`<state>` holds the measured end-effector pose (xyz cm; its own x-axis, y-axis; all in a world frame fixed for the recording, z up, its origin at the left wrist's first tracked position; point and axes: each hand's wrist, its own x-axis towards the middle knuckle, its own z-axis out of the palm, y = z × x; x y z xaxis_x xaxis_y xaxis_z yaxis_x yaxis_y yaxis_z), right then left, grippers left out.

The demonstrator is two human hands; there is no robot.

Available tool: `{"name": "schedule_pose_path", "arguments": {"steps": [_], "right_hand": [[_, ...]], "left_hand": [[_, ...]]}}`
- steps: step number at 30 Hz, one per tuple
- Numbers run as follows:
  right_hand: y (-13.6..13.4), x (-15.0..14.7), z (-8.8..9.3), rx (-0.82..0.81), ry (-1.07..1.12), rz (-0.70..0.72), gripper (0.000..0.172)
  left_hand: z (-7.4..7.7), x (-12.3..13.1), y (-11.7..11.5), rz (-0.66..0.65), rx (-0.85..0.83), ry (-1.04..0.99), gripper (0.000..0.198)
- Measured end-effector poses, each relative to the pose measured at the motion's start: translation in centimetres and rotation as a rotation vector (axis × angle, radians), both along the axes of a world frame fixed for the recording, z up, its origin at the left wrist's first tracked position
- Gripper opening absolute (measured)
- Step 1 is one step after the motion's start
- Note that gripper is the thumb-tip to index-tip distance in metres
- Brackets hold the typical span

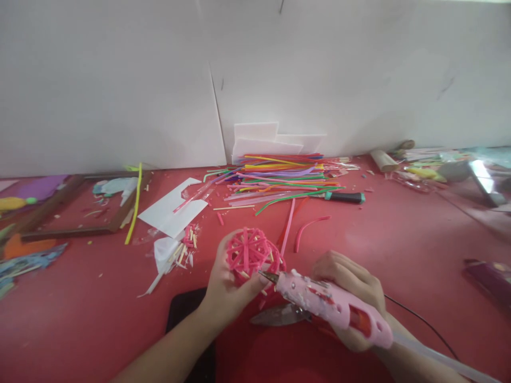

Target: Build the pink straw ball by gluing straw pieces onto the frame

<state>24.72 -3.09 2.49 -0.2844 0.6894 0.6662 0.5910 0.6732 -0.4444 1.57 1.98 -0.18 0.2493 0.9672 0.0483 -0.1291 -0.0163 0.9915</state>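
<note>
My left hand (224, 284) is closed around a small pink wheel-like craft piece (246, 250) made of pipe cleaners, with spokes and pale stick ends showing. A pink hot glue gun (323, 298), spotted with dried glue, is gripped in my right hand (355, 282). Its metal nozzle points left and lies close by my left thumb and the lower edge of the pink piece; whether it touches cannot be made out. A clear glue stick (443, 359) sticks out of the gun's back end. Below the gun lies a pair of scissors (279, 315), partly hidden.
Bundled coloured pipe cleaners (279, 178) lie at the back beside a black-handled knife (345, 197). White paper (175, 207), cut stick pieces (186, 247) and a wooden frame (72, 231) sit left. A dark flat object (186, 308) is under my left arm. A cord (423, 322) runs right.
</note>
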Motion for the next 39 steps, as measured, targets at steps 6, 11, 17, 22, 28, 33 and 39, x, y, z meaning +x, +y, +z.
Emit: {"name": "schedule_pose_path", "arguments": {"steps": [6, 11, 17, 22, 28, 33, 39], "right_hand": [[0.0, -0.11, 0.07, -0.006, 0.013, -0.032, 0.013], [-0.08, -0.13, 0.11, 0.004, 0.009, -0.004, 0.013], [0.06, 0.06, -0.03, -0.011, 0.009, -0.031, 0.013], [0.01, 0.16, -0.03, -0.009, 0.021, -0.031, 0.012], [-0.16, 0.26, -0.06, -0.043, 0.017, -0.063, 0.007], [-0.23, 0.52, -0.41, -0.04, 0.041, -0.064, 0.007], [-0.33, 0.68, -0.64, -0.068, 0.061, -0.092, 0.008]], "left_hand": [[-0.17, -0.02, -0.15, 0.044, 0.032, 0.008, 0.074], [-0.05, 0.02, -0.19, 0.02, 0.004, -0.011, 0.075], [0.48, 0.07, -0.2, 0.072, 0.062, 0.085, 0.072], [0.51, 0.09, -0.09, 0.091, 0.108, 0.109, 0.072], [0.5, 0.2, 0.01, 0.086, 0.111, 0.101, 0.07], [0.59, 0.21, -0.05, 0.08, 0.085, 0.076, 0.072], [0.34, 0.18, -0.05, 0.065, 0.092, 0.042, 0.072]]}}
